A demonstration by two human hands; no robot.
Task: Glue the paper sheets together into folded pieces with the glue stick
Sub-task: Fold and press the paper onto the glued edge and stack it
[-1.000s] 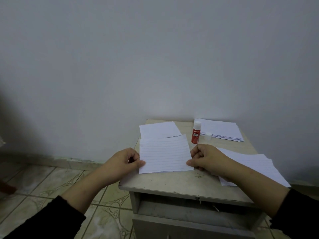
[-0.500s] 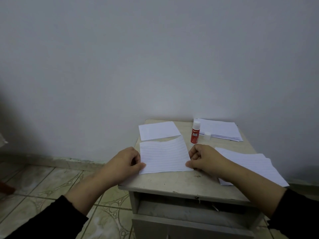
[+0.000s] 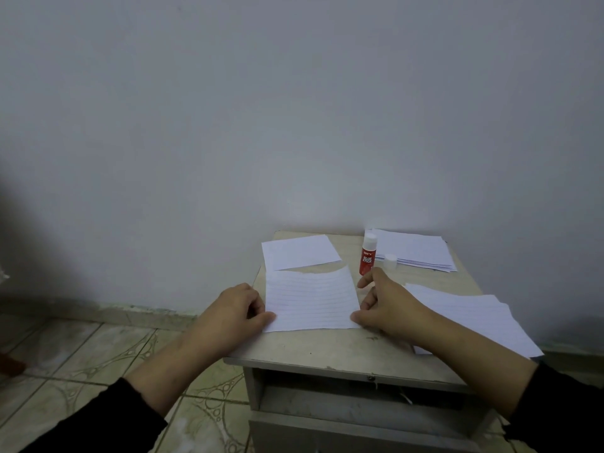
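A lined paper sheet (image 3: 310,299) lies in the middle of the small table (image 3: 327,349), its far edge curling upward. My left hand (image 3: 233,308) pinches its near left corner. My right hand (image 3: 384,305) presses its near right corner, with the forefinger lifted toward the glue stick. The red glue stick (image 3: 367,255) stands upright and uncapped just beyond the sheet's far right corner. Its white cap (image 3: 390,260) sits beside it to the right.
A folded white piece (image 3: 299,251) lies at the back left. A stack of sheets (image 3: 415,250) rests at the back right, and another pile of sheets (image 3: 470,317) lies under my right forearm. The table stands against a wall, with tiled floor to the left.
The sheet's far edge has bowed up more. My right forefinger has lifted off the paper and points toward the glue stick. My left hand has kept its hold.
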